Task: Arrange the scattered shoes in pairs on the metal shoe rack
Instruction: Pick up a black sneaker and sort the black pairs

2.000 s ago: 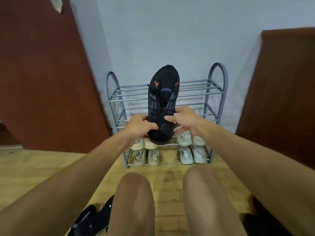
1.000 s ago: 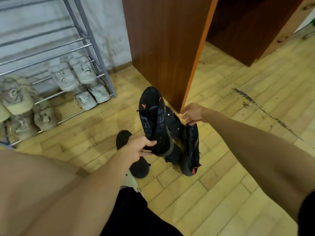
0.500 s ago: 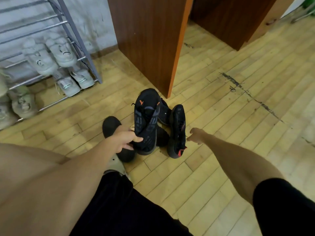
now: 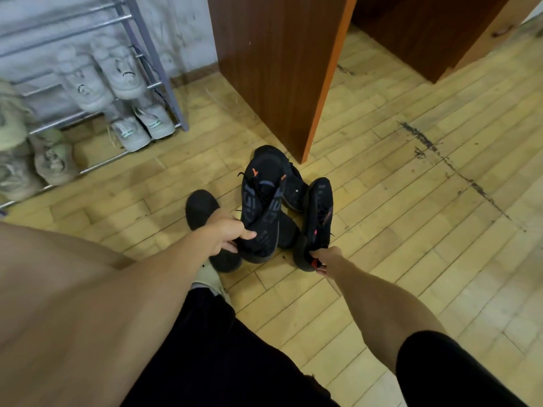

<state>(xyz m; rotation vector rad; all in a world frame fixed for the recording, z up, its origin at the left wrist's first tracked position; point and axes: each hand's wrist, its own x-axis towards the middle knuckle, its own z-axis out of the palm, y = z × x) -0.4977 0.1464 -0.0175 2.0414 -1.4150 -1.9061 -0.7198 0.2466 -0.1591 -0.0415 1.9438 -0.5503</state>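
My left hand grips the heel of a black sneaker with orange marks, held above the wooden floor. My right hand pinches the heel of its matching black sneaker, which lies on its side on the floor. Two more black shoes sit there: one left of my left hand, another behind the held sneaker. The metal shoe rack stands at the upper left, with pairs of pale sneakers on its lower shelves.
A brown wooden cabinet panel stands just behind the black shoes, right of the rack. A dark scuff line crosses the floor at right. My knees and dark shorts fill the bottom of the view.
My right hand has reached down and closed on the heel of the sneaker lying on the floor. My left hand still holds the first black sneaker.
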